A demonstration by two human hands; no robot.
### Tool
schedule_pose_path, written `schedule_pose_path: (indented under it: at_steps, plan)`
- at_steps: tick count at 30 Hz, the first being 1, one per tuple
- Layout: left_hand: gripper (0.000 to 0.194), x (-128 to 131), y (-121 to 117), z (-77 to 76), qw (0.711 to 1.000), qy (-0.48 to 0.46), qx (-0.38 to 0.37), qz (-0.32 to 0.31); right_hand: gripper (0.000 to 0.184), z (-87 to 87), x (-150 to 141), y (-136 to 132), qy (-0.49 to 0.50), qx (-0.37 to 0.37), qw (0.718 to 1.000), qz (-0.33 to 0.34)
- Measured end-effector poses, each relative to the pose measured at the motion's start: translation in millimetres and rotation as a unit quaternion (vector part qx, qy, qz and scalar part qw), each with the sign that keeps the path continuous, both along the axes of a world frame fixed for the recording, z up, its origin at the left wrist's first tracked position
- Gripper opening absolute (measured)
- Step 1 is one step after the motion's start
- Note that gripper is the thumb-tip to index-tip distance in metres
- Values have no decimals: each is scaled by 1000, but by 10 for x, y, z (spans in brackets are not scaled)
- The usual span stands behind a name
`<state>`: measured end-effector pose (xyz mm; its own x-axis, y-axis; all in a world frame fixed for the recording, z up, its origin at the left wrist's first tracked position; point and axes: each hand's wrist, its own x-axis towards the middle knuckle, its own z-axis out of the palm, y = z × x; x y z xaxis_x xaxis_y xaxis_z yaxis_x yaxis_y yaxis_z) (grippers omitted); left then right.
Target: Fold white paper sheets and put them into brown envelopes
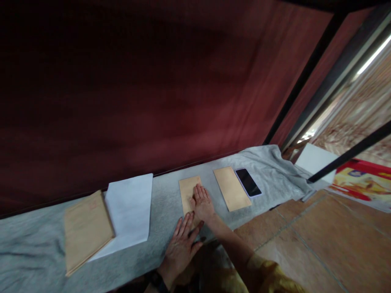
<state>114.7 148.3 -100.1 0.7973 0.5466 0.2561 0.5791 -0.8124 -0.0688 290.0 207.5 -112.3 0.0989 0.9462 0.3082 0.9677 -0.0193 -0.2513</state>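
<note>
A tan paper envelope [187,188] lies flat on the grey cloth in front of me, partly covered by both hands. My right hand [202,203] presses flat on its middle, fingers stretched out. Over the envelope's near left edge rests my left hand [181,246], its fingers spread and a dark band around the wrist. Just to the right lies a second tan envelope [231,188], untouched. A phone with a dark screen [248,182] and a pale purple rim sits beside that one.
At the left, a stack of larger brown envelopes [87,228] overlaps white paper sheets [131,211]. Grey cloth [165,199] covers the narrow surface, with a dark red curtain [152,101] behind. Black metal bars [305,77], a red-yellow box [363,183] and floor tiles [320,232] are at the right.
</note>
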Motion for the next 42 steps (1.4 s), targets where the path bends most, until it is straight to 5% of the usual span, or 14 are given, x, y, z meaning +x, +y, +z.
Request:
schedule_pose_path:
  at_steps: [10, 17, 21, 31, 36, 42]
  plan:
    - [68, -2, -6, -26, 1000, -3, 21, -4, 54, -22, 184, -225, -24, 48, 997, -51]
    - [63, -16, 9, -50, 1000, 0, 20, -19, 53, -37, -15, -967, -25, 38, 997, 62]
    - [63, -17, -8, -26, 1000, 14, 24, -14, 55, -108, -19, -1270, -55, 69, 995, 56]
    - [63, -134, -200, -88, 998, -40, 33, 25, 61, -102, 38, -1415, -67, 81, 994, 25]
    - [58, 157, -2, -86, 996, -58, -30, 68, 63, -145, 14, -1434, -67, 91, 993, 24]
    - [61, 651, 504, -93, 993, -41, -63, 86, 63, -110, 11, -1443, -48, 80, 995, 22]
